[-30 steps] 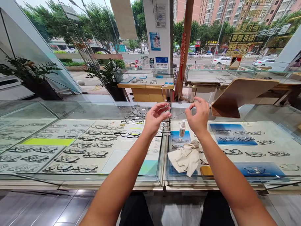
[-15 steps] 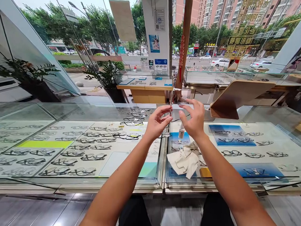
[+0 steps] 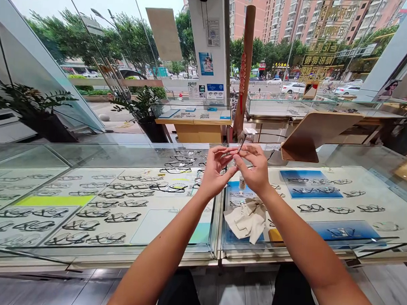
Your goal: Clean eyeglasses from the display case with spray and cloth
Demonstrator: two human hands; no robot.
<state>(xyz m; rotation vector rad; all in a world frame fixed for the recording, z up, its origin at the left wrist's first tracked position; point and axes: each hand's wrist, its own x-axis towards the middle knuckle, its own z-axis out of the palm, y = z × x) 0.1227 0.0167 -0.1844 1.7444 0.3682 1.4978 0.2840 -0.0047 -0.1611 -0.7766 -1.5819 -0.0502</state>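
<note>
Over the counter (image 3: 96, 261), left hand (image 3: 218, 173) and right hand (image 3: 255, 170) pinch glasses (image 3: 243, 142). One temple (image 3: 267, 134) points right, roughly paralleling the far edge.

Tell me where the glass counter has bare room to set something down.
The glass counter looks bare right of the right forearm, in front of the wooden stand, and at left over the yellow strip. It's crowded between the forearms: the cloth, plus the bottle beside the right hand.

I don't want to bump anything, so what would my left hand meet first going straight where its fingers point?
Your left hand would probably meet your right hand first, close beside it at the held glasses; depth there is hard to judge.
</note>
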